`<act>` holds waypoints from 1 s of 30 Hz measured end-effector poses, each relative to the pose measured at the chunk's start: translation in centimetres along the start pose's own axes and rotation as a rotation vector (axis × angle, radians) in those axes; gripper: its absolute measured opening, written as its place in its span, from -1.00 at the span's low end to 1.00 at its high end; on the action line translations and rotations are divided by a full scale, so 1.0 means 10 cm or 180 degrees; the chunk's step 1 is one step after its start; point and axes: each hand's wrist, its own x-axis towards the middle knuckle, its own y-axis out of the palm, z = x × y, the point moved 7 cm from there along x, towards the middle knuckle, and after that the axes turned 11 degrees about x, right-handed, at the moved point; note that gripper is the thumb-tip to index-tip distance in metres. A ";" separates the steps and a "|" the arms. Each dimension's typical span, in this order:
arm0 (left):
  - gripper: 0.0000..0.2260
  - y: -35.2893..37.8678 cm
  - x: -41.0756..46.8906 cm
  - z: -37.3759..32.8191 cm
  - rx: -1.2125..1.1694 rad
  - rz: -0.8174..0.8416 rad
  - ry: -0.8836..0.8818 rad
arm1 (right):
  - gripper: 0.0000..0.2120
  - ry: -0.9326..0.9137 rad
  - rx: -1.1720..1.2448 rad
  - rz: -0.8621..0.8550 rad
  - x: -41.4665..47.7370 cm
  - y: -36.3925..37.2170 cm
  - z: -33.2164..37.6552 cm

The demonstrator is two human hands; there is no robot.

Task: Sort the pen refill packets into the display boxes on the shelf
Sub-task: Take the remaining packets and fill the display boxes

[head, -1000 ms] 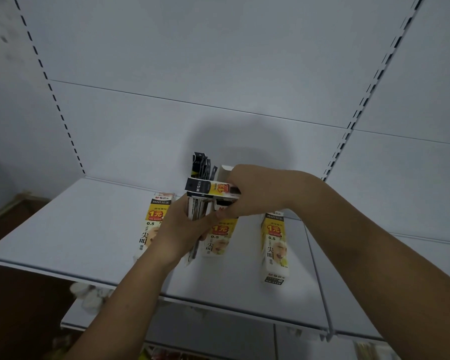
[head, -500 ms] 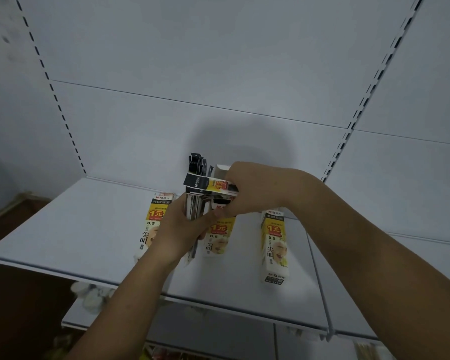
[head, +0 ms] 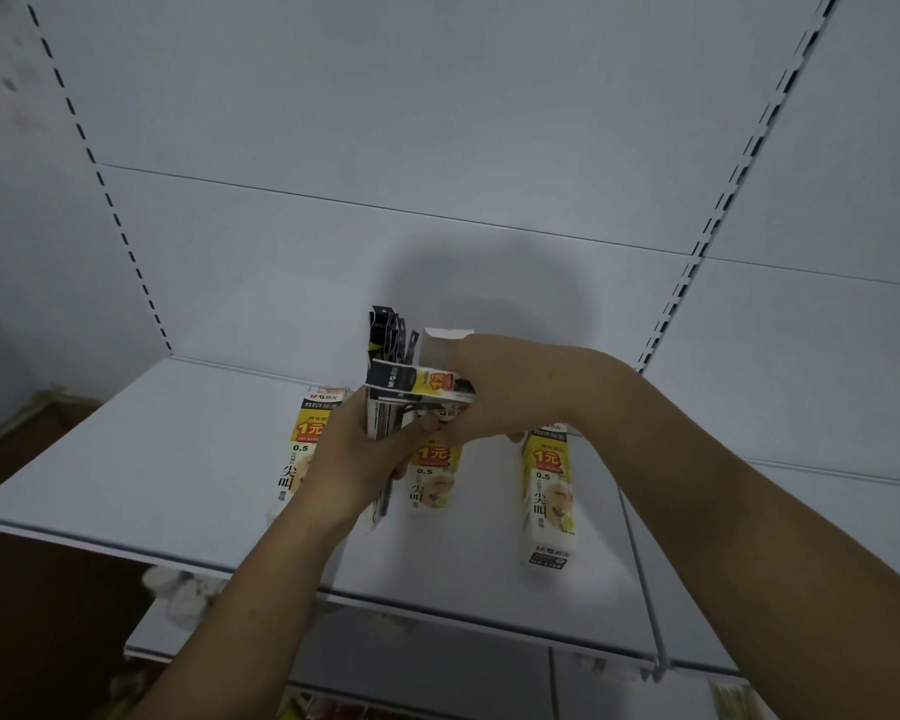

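Head view: both hands hold refill packets above a white shelf.
The left hand curls round an upright bunch of packets, their number unclear. The right hand pinches a single packet crosswise against that bunch, just left of its fingertips. Three display boxes lie flat on the shelf: the left box beyond the left hand, the middle box under both hands, the right box below the right wrist. Their contents cannot be made out.
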 end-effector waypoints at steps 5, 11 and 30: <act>-0.78 0.00 -0.02 -0.04 -0.0081 0.0087 0.0006 | -0.80 -0.0501 0.0152 -0.1045 -0.19 -0.26 0.04; -0.84 0.01 -0.04 -0.05 -0.0129 0.0067 -0.0008 | -0.84 -0.0416 0.2320 -0.1839 -0.37 -0.19 -0.26; -0.88 0.03 -0.08 -0.08 0.0031 -0.0003 0.0091 | -0.63 -0.0475 0.2326 -0.3128 -0.66 0.02 -0.31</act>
